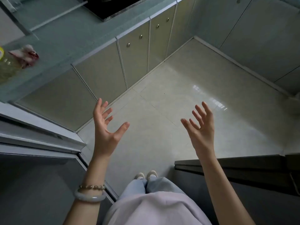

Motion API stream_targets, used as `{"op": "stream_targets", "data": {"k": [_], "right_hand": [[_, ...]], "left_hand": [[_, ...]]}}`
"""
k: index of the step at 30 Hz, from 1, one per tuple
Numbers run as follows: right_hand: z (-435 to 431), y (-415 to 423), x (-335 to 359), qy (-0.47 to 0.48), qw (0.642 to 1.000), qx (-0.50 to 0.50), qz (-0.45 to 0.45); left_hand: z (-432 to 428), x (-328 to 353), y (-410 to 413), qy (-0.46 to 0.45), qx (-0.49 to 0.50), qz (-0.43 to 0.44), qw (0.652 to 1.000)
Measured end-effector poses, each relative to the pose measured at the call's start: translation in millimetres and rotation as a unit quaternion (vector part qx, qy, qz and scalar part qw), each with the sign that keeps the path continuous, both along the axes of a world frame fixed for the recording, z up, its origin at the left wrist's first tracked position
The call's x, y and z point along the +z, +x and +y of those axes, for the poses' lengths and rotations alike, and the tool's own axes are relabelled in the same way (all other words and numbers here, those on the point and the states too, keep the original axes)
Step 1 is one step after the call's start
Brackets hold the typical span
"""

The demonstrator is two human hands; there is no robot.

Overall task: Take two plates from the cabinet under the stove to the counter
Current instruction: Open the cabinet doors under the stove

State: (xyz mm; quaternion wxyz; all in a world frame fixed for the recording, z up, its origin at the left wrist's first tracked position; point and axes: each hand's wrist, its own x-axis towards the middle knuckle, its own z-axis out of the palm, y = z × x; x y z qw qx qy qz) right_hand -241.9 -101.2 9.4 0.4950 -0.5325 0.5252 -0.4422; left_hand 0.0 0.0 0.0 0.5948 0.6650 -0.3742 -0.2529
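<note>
My left hand point(105, 127) and my right hand point(200, 127) are both raised over the floor, palms facing each other, fingers spread, holding nothing. The black stove point(112, 7) is set into the grey-green counter point(69, 39) at the top. Under it run pale cabinet doors with round brass knobs, among them one door point(134, 59) and its neighbour point(159, 41); all doors are closed. No plates are in view.
A yellowish bottle point(6, 65) and a pink-and-white bag point(26, 55) stand on the counter at the far left. A pale tiled floor point(186, 98) lies ahead. A metal door frame point(37, 137) is at the left, a dark ledge point(243, 163) at the right.
</note>
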Motion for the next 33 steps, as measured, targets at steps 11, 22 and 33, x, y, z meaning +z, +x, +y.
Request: {"op": "stream_targets", "data": {"k": [11, 22, 33], "right_hand": [[-27.5, -9.4, -0.1, -0.003, 1.000, -0.011, 0.007], [-54.9, -14.6, -2.0, -0.004, 0.999, -0.035, 0.009], [-162.3, 30.8, 17.3, -0.027, 0.995, -0.094, -0.005]], "left_hand": [[-41.7, -6.1, -10.0, -0.006, -0.023, -0.013, 1.000], [-88.1, -10.4, -13.4, -0.020, -0.047, -0.011, 0.999], [-206.5, 0.2, 42.3, -0.050, -0.091, -0.002, 0.995]]}}
